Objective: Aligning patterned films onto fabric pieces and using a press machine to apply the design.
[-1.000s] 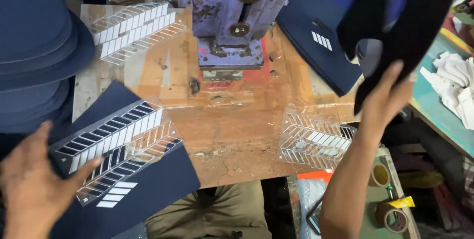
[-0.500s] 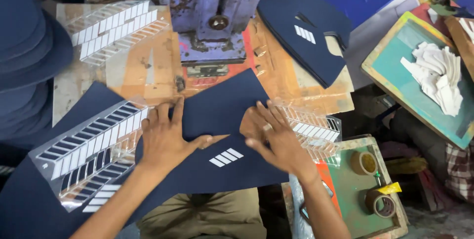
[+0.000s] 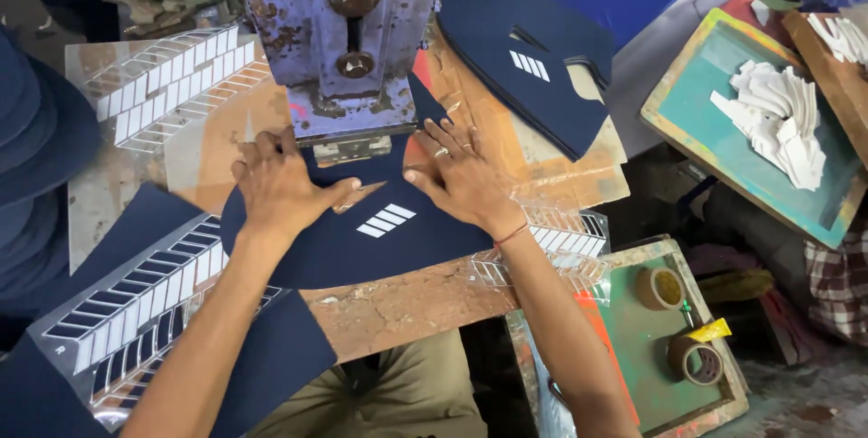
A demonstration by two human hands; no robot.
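Observation:
A navy fabric piece [image 3: 380, 239] with white stripes printed on it lies flat on the worn wooden table [image 3: 407, 298], its far edge tucked under the blue-purple press machine [image 3: 348, 31]. My left hand [image 3: 276, 185] presses flat on the fabric's left part, fingers spread. On the fabric's right part my right hand [image 3: 457, 176] lies flat as well, with a ring on one finger. Both palms rest on the cloth just in front of the press foot [image 3: 348, 149].
A stack of navy printed pieces [image 3: 533, 76] lies at the back right. Clear stripe stencils sit at the back left [image 3: 172, 85], front left [image 3: 136, 311] and right [image 3: 561, 244]. A green tray [image 3: 750, 122] holds white cut pieces. Tape rolls [image 3: 692, 357] sit on a low board.
Both hands have slid the navy piece away from me, so its far edge now lies under the press. The camera has come closer to the table.

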